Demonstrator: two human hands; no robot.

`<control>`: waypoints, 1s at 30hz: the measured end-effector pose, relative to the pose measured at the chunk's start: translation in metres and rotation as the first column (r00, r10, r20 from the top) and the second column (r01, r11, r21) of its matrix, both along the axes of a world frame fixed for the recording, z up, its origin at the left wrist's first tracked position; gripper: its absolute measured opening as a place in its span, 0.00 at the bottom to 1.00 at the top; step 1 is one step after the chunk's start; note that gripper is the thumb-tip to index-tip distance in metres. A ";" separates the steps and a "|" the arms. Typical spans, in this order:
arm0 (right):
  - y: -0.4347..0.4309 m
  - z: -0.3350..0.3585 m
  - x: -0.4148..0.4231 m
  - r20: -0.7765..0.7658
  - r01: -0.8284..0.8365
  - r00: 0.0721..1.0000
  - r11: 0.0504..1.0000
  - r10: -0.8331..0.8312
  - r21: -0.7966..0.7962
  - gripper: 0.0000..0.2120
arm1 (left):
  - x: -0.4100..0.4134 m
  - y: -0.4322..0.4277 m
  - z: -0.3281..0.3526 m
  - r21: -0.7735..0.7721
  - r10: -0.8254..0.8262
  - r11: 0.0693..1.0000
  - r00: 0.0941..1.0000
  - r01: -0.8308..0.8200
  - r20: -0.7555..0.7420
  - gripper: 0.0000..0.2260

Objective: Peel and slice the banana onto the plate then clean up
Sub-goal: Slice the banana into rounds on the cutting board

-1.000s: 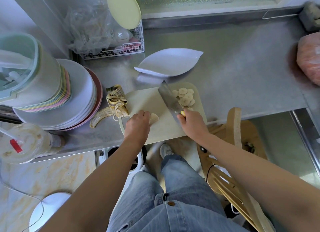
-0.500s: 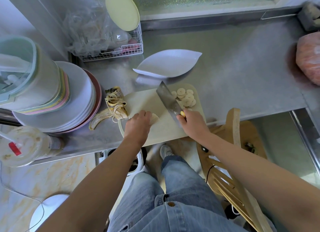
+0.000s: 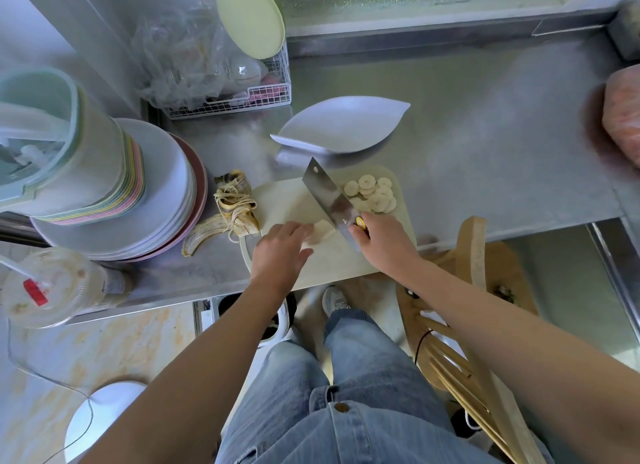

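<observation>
A pale cutting board (image 3: 332, 266) lies at the steel counter's front edge. My left hand (image 3: 280, 248) holds the short remaining banana stub (image 3: 323, 230) down on it. My right hand (image 3: 384, 241) grips the handle of a cleaver (image 3: 329, 200), whose blade rests against the stub's right end. Several round banana slices (image 3: 372, 195) are piled on the board's far right corner. The empty banana peel (image 3: 225, 217) lies on the counter left of the board. A white leaf-shaped plate (image 3: 341, 124) stands empty just behind the board.
A stack of plates (image 3: 162, 200) with a pastel container on top fills the left of the counter. A lidded drink cup (image 3: 55, 287) lies at the front left. A wire rack (image 3: 242, 96) stands behind. A wooden chair (image 3: 478, 290) is at my right knee.
The cleaver has shifted left and come down against the end of the banana stub. My left hand has stayed on the stub.
</observation>
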State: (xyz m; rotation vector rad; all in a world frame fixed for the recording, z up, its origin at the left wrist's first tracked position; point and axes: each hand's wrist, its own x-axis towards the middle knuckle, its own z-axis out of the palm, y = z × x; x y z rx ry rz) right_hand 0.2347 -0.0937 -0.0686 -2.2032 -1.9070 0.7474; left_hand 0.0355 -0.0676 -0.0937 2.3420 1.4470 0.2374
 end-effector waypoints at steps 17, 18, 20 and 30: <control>0.005 0.014 -0.005 0.081 -0.110 0.990 0.994 0.112 -0.026 0.13 | 0.011 0.004 0.001 0.047 0.014 0.999 1.000 -0.014 0.003 0.10; 0.005 0.014 -0.005 0.087 -0.115 0.989 0.993 0.118 -0.033 0.13 | 0.011 0.004 0.001 0.050 0.013 0.999 1.000 -0.013 -0.001 0.10; 0.003 0.016 -0.006 0.103 -0.117 0.987 0.992 0.122 -0.048 0.13 | 0.012 0.004 0.001 0.053 0.010 0.999 1.000 -0.009 -0.018 0.10; -0.008 -0.002 -0.023 0.103 -0.089 0.990 0.994 0.096 -0.063 0.14 | 0.013 0.004 -0.001 0.074 -0.011 0.997 0.994 0.019 -0.105 0.11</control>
